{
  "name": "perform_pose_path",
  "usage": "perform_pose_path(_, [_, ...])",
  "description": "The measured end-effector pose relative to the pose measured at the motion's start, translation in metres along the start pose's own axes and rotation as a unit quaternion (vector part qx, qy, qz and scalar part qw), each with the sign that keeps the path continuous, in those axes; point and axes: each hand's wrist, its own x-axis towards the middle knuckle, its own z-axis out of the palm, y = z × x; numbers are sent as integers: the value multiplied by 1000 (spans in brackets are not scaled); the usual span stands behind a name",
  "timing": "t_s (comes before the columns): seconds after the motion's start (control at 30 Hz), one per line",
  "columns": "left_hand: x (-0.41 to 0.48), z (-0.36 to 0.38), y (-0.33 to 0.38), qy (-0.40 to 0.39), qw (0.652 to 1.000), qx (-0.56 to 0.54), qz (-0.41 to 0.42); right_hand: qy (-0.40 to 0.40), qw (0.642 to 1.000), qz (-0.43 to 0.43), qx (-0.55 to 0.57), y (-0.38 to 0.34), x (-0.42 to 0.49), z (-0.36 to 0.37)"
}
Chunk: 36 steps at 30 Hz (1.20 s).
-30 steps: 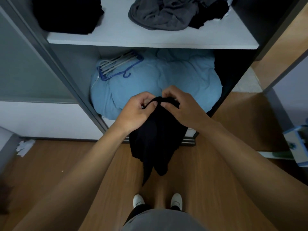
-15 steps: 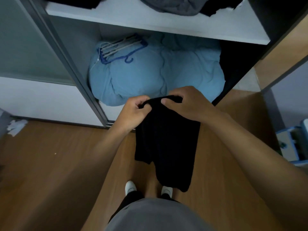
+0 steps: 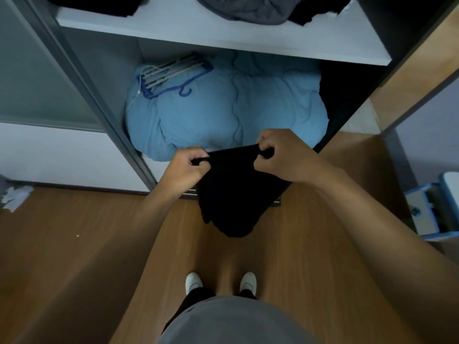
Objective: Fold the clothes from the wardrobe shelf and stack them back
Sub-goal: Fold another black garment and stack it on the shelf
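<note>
Nearest, the person's grey top point(image 3: 236, 321) fills the bottom of the view. Beyond it, two white shoes point(image 3: 194, 281) stand side by side on the wooden floor point(image 3: 74, 256), placed much as they were half a second ago.

Above the shoes hangs one black garment point(image 3: 236, 194), held in the air in front of the wardrobe and clear of the floor. The left hand point(image 3: 185, 167) pinches one end of its top edge, thumb against curled fingers. The right hand point(image 3: 283, 155) pinches the other end the same way.

Here is the change. Half a second ago the two hands sat almost thumb to thumb with the cloth bunched between them. Now they are drawn apart and the top edge runs as a taut line between them. The cloth hangs wider and shorter, its lower tip well above the shoes where before it reached nearly to them.

Behind the hands, one puffy light-blue duvet point(image 3: 223, 115) lies in the bottom of the wardrobe. One bundle of hangers point(image 3: 171, 73), blue and pale, rests on its left side, too tightly stacked to count.

Higher up runs one white shelf point(image 3: 223, 38). It carries one crumpled grey heap point(image 3: 243, 8), one dark pile point(image 3: 99, 3) at its left end, and one more dark piece point(image 3: 320, 8) just beside the grey heap on the right.

Off to the sides are one white crumpled scrap point(image 3: 15, 197) on the floor at left and one blue-and-white box point(image 3: 432, 207) at right.
</note>
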Motion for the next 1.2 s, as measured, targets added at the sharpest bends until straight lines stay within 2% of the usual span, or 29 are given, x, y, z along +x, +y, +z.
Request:
perform_pose_path(0.13, [-3, -10, 2, -64, 997, 32, 27, 40, 998, 15, 55, 4, -4, -4])
perform_pose_path(0.27, [-8, -14, -13, -124, 990, 66, -9, 64, 993, -6, 101, -4, 0, 3])
perform_pose_path(0.43, [-13, -9, -37, -132, 986, 72, -69, 49, 990, -23, 130, -8, 4, 12])
perform_pose_path(0.6, [-27, 1, -63, -190, 976, -4, -104, 11, 992, -15, 123, -11, 8, 7])
perform_pose_path(0.7, [-38, 19, -70, -173, 980, -37, -91, 7, 992, -14, 128, -17, 10, 3])
perform_pose_path(0.8, [-41, 35, -71, -147, 988, -19, -53, 14, 990, -13, 143, -22, 9, -1])
perform_pose_path(0.93, [-31, 45, -66, -141, 988, 7, -60, 39, 987, -5, 159, -23, 8, -2])
perform_pose_path(1.1, [-21, 29, -62, -39, 996, 57, -63, 54, 984, 96, 137, -1, 6, -4])
perform_pose_path(1.2, [-13, 16, -52, 10, 997, 55, -45, -11, 986, 135, 99, 11, -1, 3])
